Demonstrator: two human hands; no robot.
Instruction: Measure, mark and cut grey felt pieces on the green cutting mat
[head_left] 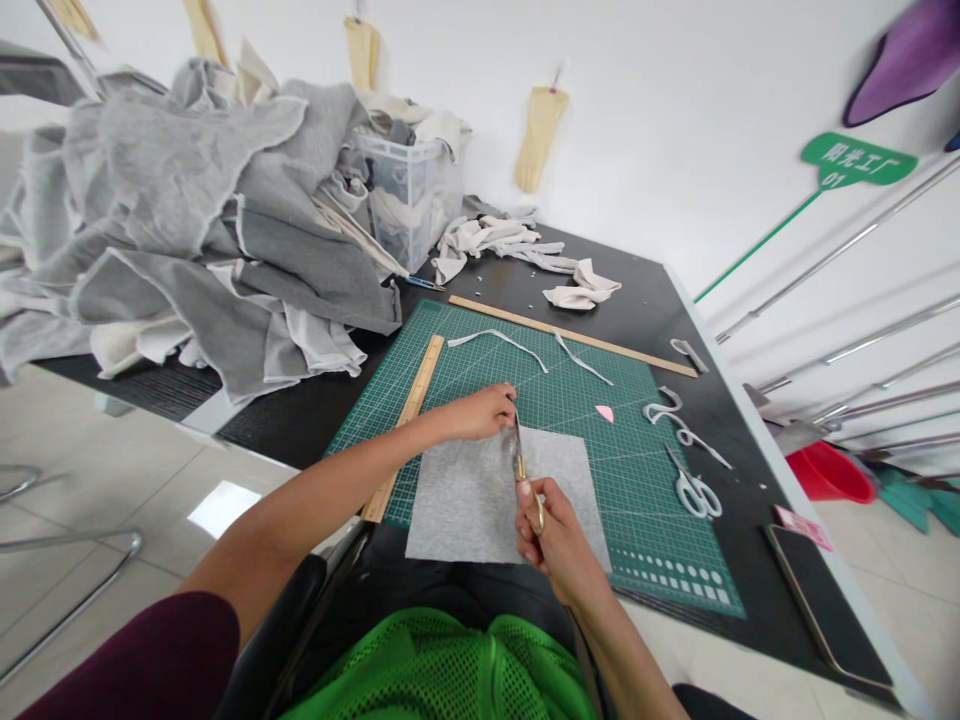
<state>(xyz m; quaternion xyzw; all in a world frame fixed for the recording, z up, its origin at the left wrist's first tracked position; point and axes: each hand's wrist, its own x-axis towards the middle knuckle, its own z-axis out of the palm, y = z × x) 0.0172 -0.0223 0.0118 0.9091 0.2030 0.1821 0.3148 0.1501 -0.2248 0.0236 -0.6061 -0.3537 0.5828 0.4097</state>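
A square of light grey fabric (465, 500) lies over the front edge of the green cutting mat (592, 470). My right hand (559, 540) is closed around the gold handles of a pair of scissors (520, 462), blades pointing away from me at the fabric's far edge. At that edge, close by the blade tips, my left hand (486, 412) pinches the fabric; its fingertips partly hide what is between them. Thin cut fabric strips (499, 335) and a pink triangular piece (604, 412) rest on the mat.
Two wooden rulers, one along the mat's back (570, 328) and one at its left (412, 400), lie near white-handled scissors (696, 492) and a phone (821, 600). Piled grey cloth (187, 190) and a clear plastic bin (409, 190) stand back left.
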